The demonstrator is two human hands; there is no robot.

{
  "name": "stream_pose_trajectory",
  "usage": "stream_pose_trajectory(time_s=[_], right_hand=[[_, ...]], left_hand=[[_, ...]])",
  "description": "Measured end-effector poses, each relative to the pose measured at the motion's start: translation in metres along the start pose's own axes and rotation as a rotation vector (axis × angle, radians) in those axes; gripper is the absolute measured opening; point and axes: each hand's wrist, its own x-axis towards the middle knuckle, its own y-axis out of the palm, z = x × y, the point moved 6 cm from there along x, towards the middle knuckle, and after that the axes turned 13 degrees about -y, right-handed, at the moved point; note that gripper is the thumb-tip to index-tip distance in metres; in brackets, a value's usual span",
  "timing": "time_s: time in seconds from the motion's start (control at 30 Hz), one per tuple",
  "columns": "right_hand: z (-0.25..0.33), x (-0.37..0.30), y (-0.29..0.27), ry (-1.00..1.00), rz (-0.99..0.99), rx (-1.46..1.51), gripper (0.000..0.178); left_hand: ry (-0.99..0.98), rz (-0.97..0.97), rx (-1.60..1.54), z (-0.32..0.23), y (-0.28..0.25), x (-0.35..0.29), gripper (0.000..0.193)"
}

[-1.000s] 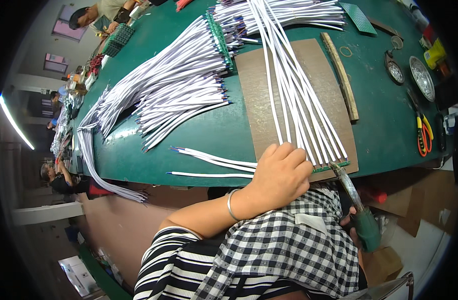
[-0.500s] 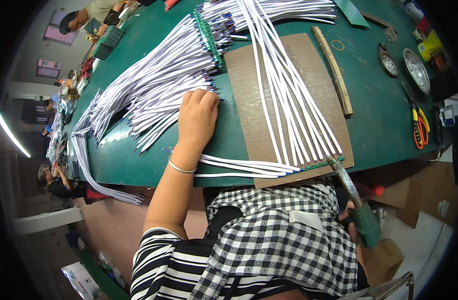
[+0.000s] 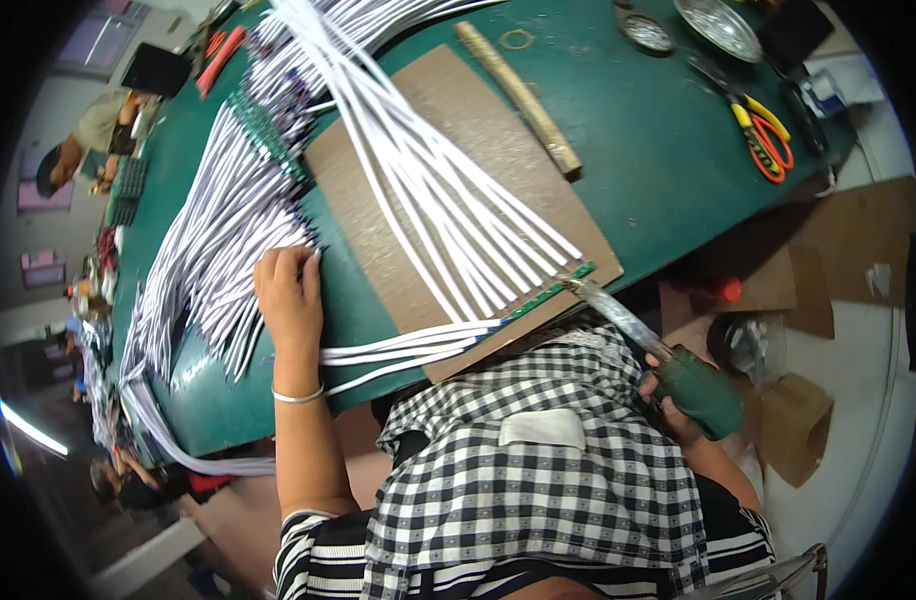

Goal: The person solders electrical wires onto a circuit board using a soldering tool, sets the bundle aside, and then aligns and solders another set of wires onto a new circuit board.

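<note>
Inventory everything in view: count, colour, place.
Table: 1, green, centre
Board: 1, brown, on table
Fanned cables: about ten, white, on board
Strip: 1, green, board's near edge
Loose cables: several, white, board's near-left
Cable pile: 1, white, left
Circuit boards: several, green, at pile edge
Wooden bar: 1, tan, right of board
Ring: 1, yellowish, beside bar
Dishes: 2, greyish, top right
Pliers: 1, yellow-and-orange handles, right
Bundle: 1, red, far left
Cardboard box: 1, brown, lower right
Co-workers: at least 2, beige, black, left
Light: 1, white, left
Background clutter: too small to tell
Soldering iron: 1, green-handled, tip by strip
Apron: 1, black-and-white, on wearer
Left hand: 1, bare, at pile, grip unclear
Right hand: 1, bare, around iron
</note>
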Motion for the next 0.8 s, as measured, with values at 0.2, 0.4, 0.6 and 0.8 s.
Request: stream_pose_trajectory(time_s=[0.2, 0.4, 0.6, 0.8], right_hand=[[0.012, 0.0, 0.0, -0.14, 0.149, -0.161, 0.05], [0.022, -0.006, 0.0, -0.201, 0.152, -0.262, 0.051], [0.048, 0.007, 0.008, -0.282, 0.21, -0.524, 0.043], [0.017, -0.001, 0.008, -0.315, 0.163, -0.418, 0.037]], left_hand=[[-0.048, 0.256, -0.43, -0.091, -0.006, -0.018, 0.01], [0.134, 0.378, -0.486, -0.16, -0.001, -0.039, 0.014], [0.196, 0.288, -0.422, -0.171, 0.002, -0.043, 0.018], [0.191, 0.277, -0.357, -0.176, 0.009, -0.044, 0.018]])
